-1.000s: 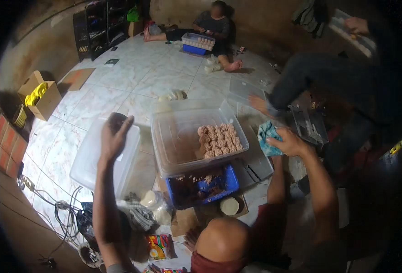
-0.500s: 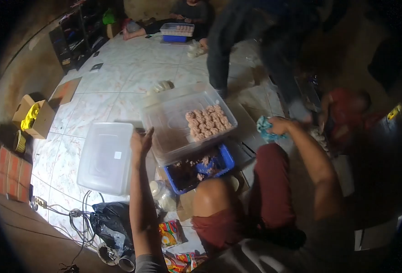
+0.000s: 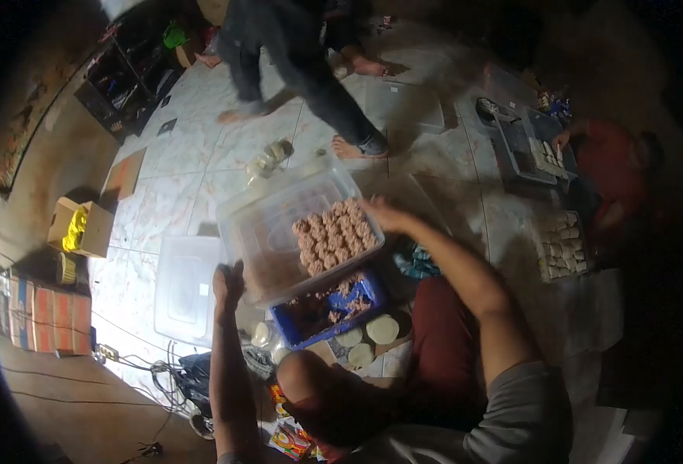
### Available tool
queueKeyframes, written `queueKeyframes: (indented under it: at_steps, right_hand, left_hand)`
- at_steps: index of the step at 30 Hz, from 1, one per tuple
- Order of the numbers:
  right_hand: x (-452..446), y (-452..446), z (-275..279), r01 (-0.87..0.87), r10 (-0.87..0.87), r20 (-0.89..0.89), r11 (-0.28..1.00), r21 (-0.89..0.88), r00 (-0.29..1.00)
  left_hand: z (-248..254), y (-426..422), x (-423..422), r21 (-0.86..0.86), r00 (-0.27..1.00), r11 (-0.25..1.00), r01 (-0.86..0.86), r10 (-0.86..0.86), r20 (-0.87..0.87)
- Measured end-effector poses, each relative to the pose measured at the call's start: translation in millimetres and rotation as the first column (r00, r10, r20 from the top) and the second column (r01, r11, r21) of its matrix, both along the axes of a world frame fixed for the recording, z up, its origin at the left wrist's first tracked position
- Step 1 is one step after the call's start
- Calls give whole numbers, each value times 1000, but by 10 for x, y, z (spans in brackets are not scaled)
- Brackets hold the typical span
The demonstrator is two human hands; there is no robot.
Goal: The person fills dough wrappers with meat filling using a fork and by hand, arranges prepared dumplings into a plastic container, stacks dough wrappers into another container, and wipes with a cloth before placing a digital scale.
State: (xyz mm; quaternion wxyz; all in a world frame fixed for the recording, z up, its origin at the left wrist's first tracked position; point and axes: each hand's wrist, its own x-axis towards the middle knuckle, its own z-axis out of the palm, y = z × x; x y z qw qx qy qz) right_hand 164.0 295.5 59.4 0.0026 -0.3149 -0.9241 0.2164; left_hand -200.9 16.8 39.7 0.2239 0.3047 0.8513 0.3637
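Note:
A clear plastic box [image 3: 260, 224] stands tilted over a blue tray [image 3: 291, 329]. Rows of pinkish meat balls [image 3: 332, 236] fill its right part, and the blue tray holds scraps of the same mixture. My left hand [image 3: 228, 284] is beside the box's left side with thumb raised and fingers apart, holding nothing. At the box's right edge is my right hand [image 3: 384, 213], its fingers stretched out and empty. The teal cloth [image 3: 415, 259] lies below my right forearm. Left of my left hand lies a translucent lid [image 3: 185, 290].
A person in dark trousers [image 3: 303, 62] walks across the floor beyond the box. Another person in red [image 3: 612, 166] sits at the right near containers [image 3: 523, 143]. Round pale discs [image 3: 382, 329] lie by my knee. Cables and a black bag [image 3: 196, 371] are at lower left.
My right hand has let go of the teal cloth and moved left to the box's edge. The person in dark trousers has walked from right to left.

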Motion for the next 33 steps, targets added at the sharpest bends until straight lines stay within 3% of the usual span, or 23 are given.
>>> queueKeyframes:
  at_steps: [2, 3, 4, 6, 9, 10, 11, 12, 13, 14, 15, 17, 18, 19, 21, 23, 25, 26, 28, 29, 30, 31, 33]
  right_hand:
    - [-174, -126, -411, 16, -20, 43, 995, 99, 999]
    - [-189, -108, -918, 34, -38, 5, 945, 325, 999]
    - [-154, -163, -948, 73, -26, -123, 915, 396, 992]
    - [-172, -202, -963, 124, -2, -226, 842, 525, 974]
    - [3, -410, 141, 192, 59, -292, 628, 754, 955]
    - [45, -428, 481, 222, 41, -365, 729, 647, 930]
    - [118, -451, 881, 276, -221, -433, 959, 69, 874]
    - [185, -484, 1420, 399, -585, -361, 786, -472, 726]
    - [317, -505, 1826, 231, -650, -309, 608, -759, 695]
    - [508, -550, 2547, 306, -663, -174, 542, -783, 728]
    - [694, -610, 2768, 287, -683, -217, 543, -789, 697]
    - [1043, -628, 3744, 80, -830, -36, 96, -992, 557]
    - [1374, -580, 4003, 386, -741, -70, 425, -819, 668]
    - [1667, -559, 4186, 441, -751, -74, 460, -770, 656]
    - [2255, -537, 4501, 464, -816, -74, 399, -791, 574]
    - [2813, -275, 4752, 573, -785, 55, 400, -715, 617]
    - [3287, 6, 5037, 457, -825, -155, 446, -770, 544]
    - [3502, 186, 5162, 482, -858, -105, 378, -790, 502]
    - [3880, 649, 5345, 493, -823, -138, 454, -742, 551]
    - [3929, 907, 5673, 497, -806, -208, 520, -694, 554]
    - [3864, 1066, 6136, 515, -822, -229, 518, -683, 522]
    - [3927, 1298, 6027, 498, -825, -292, 534, -683, 484]
    - [3841, 1717, 6291, 589, -896, -154, 395, -705, 416]
  left_hand:
    - [-22, -10, 27, -1, 993, 996, -87, 87, 83]
    - [-60, -25, 46, 25, 984, 992, -127, 123, 128]
    - [18, -52, 134, 22, 984, 992, -122, 118, 135]
    - [260, 11, 280, 310, 874, 876, -369, 214, 436]
    - [984, -89, 370, 278, 794, 854, -440, 225, 565]
    - [1197, -163, 423, 266, 804, 860, -435, 238, 545]
    - [1457, -254, 476, 257, 815, 865, -430, 249, 523]
    - [1746, -350, 553, 283, 713, 816, -505, 210, 669]
    - [2085, -398, 701, 217, 819, 891, -398, 238, 521]
    - [2459, -400, 904, 208, 723, 837, -507, 280, 632]
    - [2753, -482, 1130, 260, 706, 823, -505, 220, 673]
    - [3332, -499, 1572, 147, 443, 760, -633, 200, 874]
    - [3512, -479, 1830, 177, 670, 859, -481, 230, 706]
    - [4009, -299, 2166, 102, 789, 919, -380, 264, 554]
    - [4858, 7, 2777, 92, 842, 961, -263, 182, 508]
    - [5266, 319, 3149, 76, 810, 968, -238, 154, 566]
    - [5782, 723, 3495, 52, 717, 943, -328, 212, 664]
    - [5796, 876, 3589, 192, 782, 971, -144, -7, 623]
    - [5359, 1013, 3591, 157, 900, 906, 394, -415, 132]
    - [5369, 1122, 3767, 165, 907, 911, 377, -399, 132]
    - [5388, 1267, 3960, 356, 880, 916, 184, -315, 355]
    - [5477, 1541, 4140, 448, 821, 890, 86, -318, 474]
    - [5596, 2108, 4497, 547, 719, 837, 4, -382, 580]
